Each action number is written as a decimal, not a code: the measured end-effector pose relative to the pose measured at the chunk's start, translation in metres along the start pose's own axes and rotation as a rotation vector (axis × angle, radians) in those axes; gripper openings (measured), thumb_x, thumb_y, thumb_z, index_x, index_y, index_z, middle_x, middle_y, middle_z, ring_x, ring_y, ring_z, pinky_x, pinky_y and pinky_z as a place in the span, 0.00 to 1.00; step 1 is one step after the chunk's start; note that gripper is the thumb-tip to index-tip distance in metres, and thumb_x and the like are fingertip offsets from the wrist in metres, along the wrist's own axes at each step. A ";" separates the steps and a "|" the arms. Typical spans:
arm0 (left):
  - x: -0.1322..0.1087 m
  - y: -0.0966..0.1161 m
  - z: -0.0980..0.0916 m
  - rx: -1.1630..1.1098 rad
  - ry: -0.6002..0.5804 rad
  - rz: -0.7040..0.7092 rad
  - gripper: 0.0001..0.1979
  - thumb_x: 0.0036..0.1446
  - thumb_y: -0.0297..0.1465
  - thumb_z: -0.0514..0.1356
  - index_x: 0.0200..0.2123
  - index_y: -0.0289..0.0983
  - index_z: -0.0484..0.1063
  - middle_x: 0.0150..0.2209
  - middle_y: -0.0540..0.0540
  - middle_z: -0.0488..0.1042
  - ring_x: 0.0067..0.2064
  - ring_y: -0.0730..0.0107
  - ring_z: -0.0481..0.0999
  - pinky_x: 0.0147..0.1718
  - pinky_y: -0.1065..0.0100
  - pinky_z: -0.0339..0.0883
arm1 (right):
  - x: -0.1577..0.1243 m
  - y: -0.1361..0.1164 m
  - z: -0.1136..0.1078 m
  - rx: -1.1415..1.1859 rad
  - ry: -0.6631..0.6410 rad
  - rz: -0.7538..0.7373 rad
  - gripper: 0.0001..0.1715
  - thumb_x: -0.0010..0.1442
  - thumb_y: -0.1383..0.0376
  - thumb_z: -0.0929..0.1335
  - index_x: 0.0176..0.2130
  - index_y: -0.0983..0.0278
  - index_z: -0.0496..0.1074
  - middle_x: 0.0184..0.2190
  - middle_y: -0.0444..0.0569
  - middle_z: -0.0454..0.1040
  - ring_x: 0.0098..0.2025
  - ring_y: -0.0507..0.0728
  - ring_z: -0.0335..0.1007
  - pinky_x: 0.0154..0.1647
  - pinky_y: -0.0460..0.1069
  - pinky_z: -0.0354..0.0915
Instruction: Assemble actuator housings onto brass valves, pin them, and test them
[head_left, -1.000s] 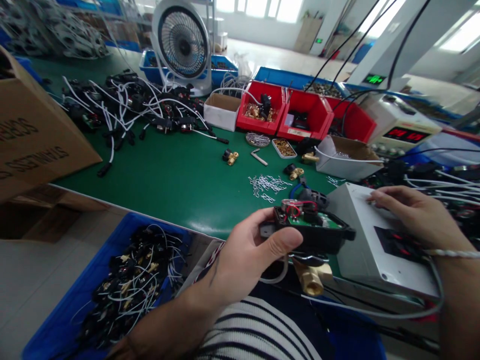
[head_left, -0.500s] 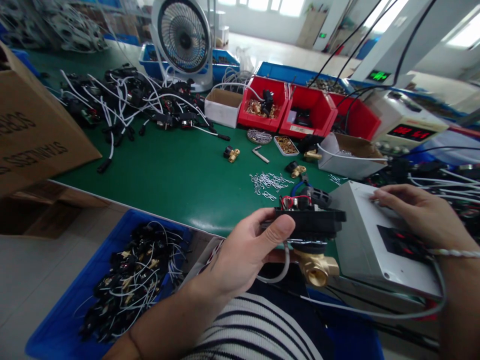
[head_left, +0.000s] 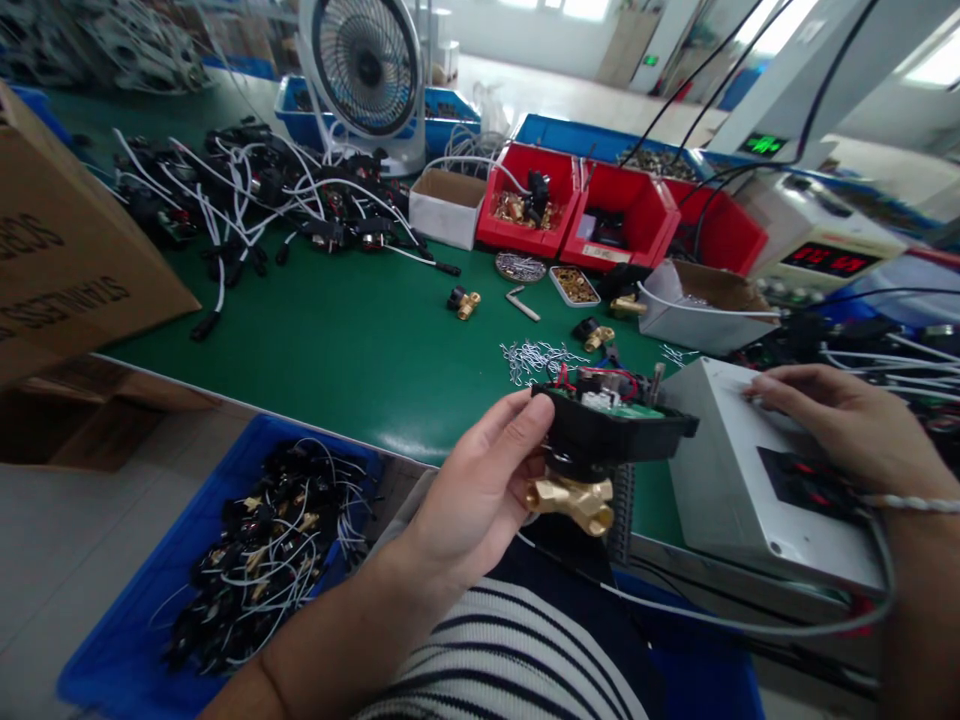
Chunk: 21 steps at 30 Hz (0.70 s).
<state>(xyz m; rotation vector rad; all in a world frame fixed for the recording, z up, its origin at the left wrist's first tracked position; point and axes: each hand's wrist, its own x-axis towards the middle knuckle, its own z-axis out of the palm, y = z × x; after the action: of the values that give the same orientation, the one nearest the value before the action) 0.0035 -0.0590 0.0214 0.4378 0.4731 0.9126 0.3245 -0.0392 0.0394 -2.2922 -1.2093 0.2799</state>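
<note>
My left hand [head_left: 480, 475] is wrapped round the side of a motorized valve [head_left: 619, 432], held up over the table's front edge. Its black housing is open at the top, baring a green circuit board and red wires; a brass valve body [head_left: 574, 500] hangs beneath. On top of the grey metal box [head_left: 720, 480] rests my right hand [head_left: 832, 410], fingertips pinched on a small metal switch mostly covered by them. Behind the held valve lie a brass fitting with a black cap [head_left: 592, 334] and a pile of small wire clips [head_left: 536, 360].
Red bins [head_left: 622, 220] of parts stand at the back, near a fan [head_left: 367, 70] and a power supply with red digits [head_left: 840, 260]. Cabled units [head_left: 255, 195] cover the back left. Below left, a blue crate [head_left: 142, 590] holds more units. A cardboard box [head_left: 82, 250] stands left.
The valve in my left hand has turned and tilted, so its circuit board now shows and the brass body points another way. My right hand stays on the box.
</note>
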 end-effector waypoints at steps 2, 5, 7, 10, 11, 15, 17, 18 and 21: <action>0.001 0.000 0.000 -0.045 -0.030 -0.026 0.14 0.63 0.39 0.58 0.45 0.35 0.73 0.41 0.42 0.79 0.40 0.61 0.81 0.41 0.61 0.74 | 0.000 -0.001 0.000 -0.002 -0.002 0.008 0.27 0.30 0.44 0.68 0.28 0.58 0.72 0.31 0.51 0.76 0.38 0.65 0.70 0.43 0.59 0.62; -0.001 0.000 -0.001 -0.119 -0.101 -0.037 0.14 0.68 0.37 0.52 0.43 0.36 0.74 0.40 0.43 0.80 0.41 0.63 0.81 0.41 0.62 0.75 | -0.001 -0.003 -0.001 -0.014 0.000 0.029 0.26 0.29 0.45 0.68 0.28 0.58 0.72 0.30 0.51 0.76 0.38 0.66 0.70 0.44 0.59 0.61; -0.002 0.000 -0.001 -0.148 -0.135 -0.044 0.17 0.69 0.37 0.50 0.42 0.35 0.76 0.38 0.42 0.80 0.41 0.64 0.81 0.41 0.63 0.74 | -0.002 -0.005 -0.001 -0.026 0.007 0.039 0.26 0.29 0.46 0.67 0.27 0.58 0.72 0.31 0.52 0.76 0.39 0.66 0.69 0.43 0.58 0.61; -0.003 0.001 -0.001 -0.168 -0.143 -0.054 0.19 0.68 0.38 0.50 0.41 0.33 0.77 0.36 0.42 0.80 0.40 0.65 0.81 0.42 0.64 0.74 | -0.004 -0.008 -0.002 -0.043 0.010 0.045 0.25 0.29 0.47 0.67 0.27 0.58 0.72 0.31 0.52 0.76 0.39 0.66 0.69 0.40 0.57 0.61; -0.004 0.001 -0.001 -0.174 -0.141 -0.055 0.19 0.68 0.38 0.51 0.41 0.33 0.78 0.36 0.42 0.80 0.40 0.66 0.81 0.42 0.64 0.74 | -0.004 -0.009 -0.002 -0.046 0.009 0.049 0.25 0.29 0.47 0.67 0.27 0.58 0.72 0.32 0.52 0.76 0.39 0.65 0.68 0.40 0.57 0.61; -0.003 0.002 0.000 -0.181 -0.144 -0.054 0.19 0.69 0.38 0.50 0.42 0.33 0.78 0.38 0.42 0.81 0.42 0.66 0.80 0.42 0.65 0.74 | -0.003 -0.008 -0.002 -0.060 0.014 0.063 0.24 0.30 0.46 0.68 0.26 0.58 0.73 0.31 0.51 0.75 0.37 0.64 0.68 0.38 0.57 0.60; -0.003 0.001 0.000 -0.186 -0.145 -0.053 0.19 0.69 0.38 0.50 0.43 0.33 0.78 0.38 0.41 0.81 0.42 0.66 0.80 0.42 0.66 0.74 | -0.002 -0.007 -0.001 -0.068 0.018 0.066 0.23 0.34 0.45 0.70 0.26 0.59 0.73 0.30 0.51 0.76 0.35 0.63 0.68 0.36 0.56 0.60; -0.002 0.001 0.000 -0.188 -0.146 -0.054 0.19 0.68 0.38 0.50 0.43 0.32 0.78 0.38 0.41 0.81 0.42 0.66 0.80 0.42 0.66 0.74 | -0.001 -0.006 -0.001 -0.071 0.019 0.068 0.23 0.38 0.45 0.71 0.26 0.59 0.73 0.30 0.50 0.76 0.35 0.62 0.68 0.36 0.55 0.60; -0.002 0.001 -0.001 -0.202 -0.146 -0.058 0.20 0.69 0.37 0.49 0.43 0.32 0.77 0.38 0.41 0.80 0.42 0.66 0.80 0.42 0.66 0.74 | -0.002 -0.004 -0.001 -0.096 0.022 0.074 0.16 0.54 0.51 0.72 0.31 0.62 0.75 0.32 0.50 0.77 0.34 0.57 0.68 0.36 0.52 0.59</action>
<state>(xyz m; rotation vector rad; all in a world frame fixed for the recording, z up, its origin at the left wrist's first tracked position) 0.0016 -0.0600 0.0212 0.3029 0.2558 0.8560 0.3211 -0.0394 0.0419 -2.4202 -1.1516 0.2273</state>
